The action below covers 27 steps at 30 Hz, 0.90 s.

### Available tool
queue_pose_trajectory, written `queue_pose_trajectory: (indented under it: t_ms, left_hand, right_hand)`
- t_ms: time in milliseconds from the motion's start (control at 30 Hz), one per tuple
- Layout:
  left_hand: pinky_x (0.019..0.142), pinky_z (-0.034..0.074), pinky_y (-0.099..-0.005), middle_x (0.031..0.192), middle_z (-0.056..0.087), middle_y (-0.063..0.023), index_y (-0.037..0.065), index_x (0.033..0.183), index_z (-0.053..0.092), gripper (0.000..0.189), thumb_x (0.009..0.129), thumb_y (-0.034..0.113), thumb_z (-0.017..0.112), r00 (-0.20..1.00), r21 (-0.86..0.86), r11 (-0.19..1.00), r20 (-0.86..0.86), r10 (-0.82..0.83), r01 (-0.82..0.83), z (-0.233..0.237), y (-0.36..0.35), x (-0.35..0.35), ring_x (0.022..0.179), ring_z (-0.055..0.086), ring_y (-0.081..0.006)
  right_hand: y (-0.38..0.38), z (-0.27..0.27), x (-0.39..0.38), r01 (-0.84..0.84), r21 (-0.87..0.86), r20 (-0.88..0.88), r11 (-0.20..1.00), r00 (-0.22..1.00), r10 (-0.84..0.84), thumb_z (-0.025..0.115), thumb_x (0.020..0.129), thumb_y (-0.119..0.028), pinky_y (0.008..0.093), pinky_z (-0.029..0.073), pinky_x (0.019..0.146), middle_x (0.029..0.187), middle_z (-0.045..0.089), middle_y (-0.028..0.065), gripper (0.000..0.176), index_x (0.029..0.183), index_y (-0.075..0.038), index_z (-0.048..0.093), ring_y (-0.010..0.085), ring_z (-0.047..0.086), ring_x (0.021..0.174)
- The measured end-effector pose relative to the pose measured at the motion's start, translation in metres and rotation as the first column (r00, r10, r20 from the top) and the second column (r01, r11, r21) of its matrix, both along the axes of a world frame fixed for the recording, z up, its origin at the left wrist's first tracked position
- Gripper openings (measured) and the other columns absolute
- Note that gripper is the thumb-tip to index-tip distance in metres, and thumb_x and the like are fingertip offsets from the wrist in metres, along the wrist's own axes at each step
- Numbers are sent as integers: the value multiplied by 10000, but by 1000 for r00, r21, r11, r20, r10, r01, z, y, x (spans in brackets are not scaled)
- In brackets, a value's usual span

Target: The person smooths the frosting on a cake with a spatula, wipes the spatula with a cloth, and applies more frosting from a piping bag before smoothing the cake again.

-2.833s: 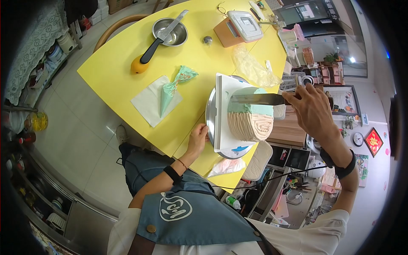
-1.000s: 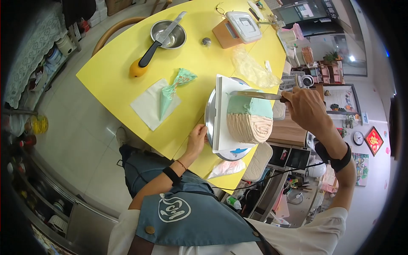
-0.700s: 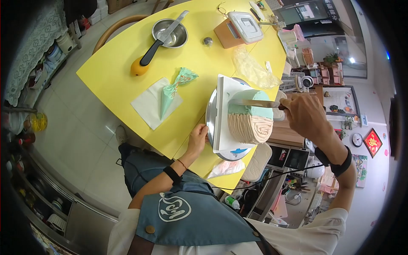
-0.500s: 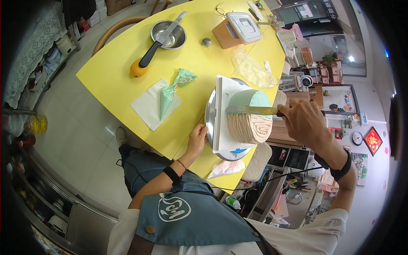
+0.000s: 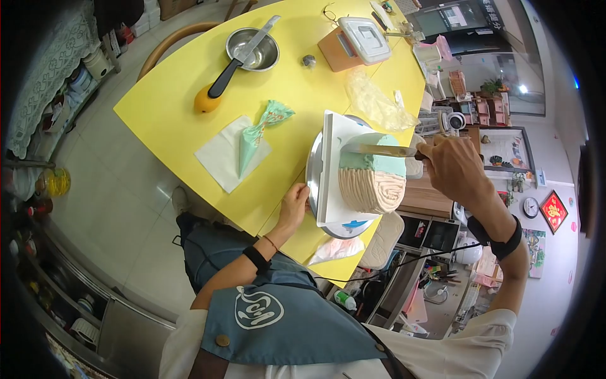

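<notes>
Right hand: the right hand [image 5: 457, 167] has its grip closed round the dark handle of a spatula [image 5: 382, 150], back of the hand uppermost
Spatula: its long flat blade reaches across the mint-green part of the cake; whether it presses on the cream I cannot tell from here
Left hand: the left hand [image 5: 293, 205] is at the near rim of the metal turntable [image 5: 314, 161], fingers bent against it; I can't tell if the grip is pinching the edge or only resting there
Cake: the cake [image 5: 372, 186] sits on a white board [image 5: 329, 196] on the turntable, half covered in smooth mint cream, half in ridged pale pink-beige cream with a swirl
Piping bags: a green piping bag [image 5: 250, 145] lies on a white sheet [image 5: 218, 155], well apart from the cake; a pinkish bag [image 5: 338, 249] lies near the turntable
Bowl: a black-handled knife [image 5: 255, 41] lies across the steel bowl [image 5: 268, 57], its handle reaching an orange round thing [image 5: 206, 101]
Far side: an orange-brown tub [image 5: 334, 50] with a tilted white lid [image 5: 366, 41], and crumpled clear plastic [image 5: 372, 101] between it and the cake
Surface: the yellow surface [image 5: 170, 107] carries it all
</notes>
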<state>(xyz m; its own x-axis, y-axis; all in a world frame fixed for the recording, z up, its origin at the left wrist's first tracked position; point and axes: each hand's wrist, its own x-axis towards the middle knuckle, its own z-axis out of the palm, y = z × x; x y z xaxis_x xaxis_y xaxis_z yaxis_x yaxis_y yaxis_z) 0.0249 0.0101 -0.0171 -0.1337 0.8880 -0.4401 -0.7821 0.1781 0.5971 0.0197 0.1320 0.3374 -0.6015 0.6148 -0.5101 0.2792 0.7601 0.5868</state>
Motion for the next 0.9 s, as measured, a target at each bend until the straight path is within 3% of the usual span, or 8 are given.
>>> queue_pose_trajectory:
  t_ms: [700,900]
  left_hand:
    - [629,480,-229,817,564,-16,23,955,529,198,935,197,436,1000,-14,1000,-8,16,-16,-1,6,-2,690,561,-87]
    - [631,473,-224,819,563,-14,21,968,531,201,934,197,438,999,-27,1000,-49,10,-11,3,5,-6,688,552,-87]
  right_hand:
    - [-22,7,10,-64,-36,-20,997,998,63,542,758,-78,407,440,610,731,566,129,232,974,-54,626,300,579,660]
    - [6,21,18,77,8,-126,997,989,-75,564,758,-84,410,428,613,713,572,144,226,972,-37,621,318,566,664]
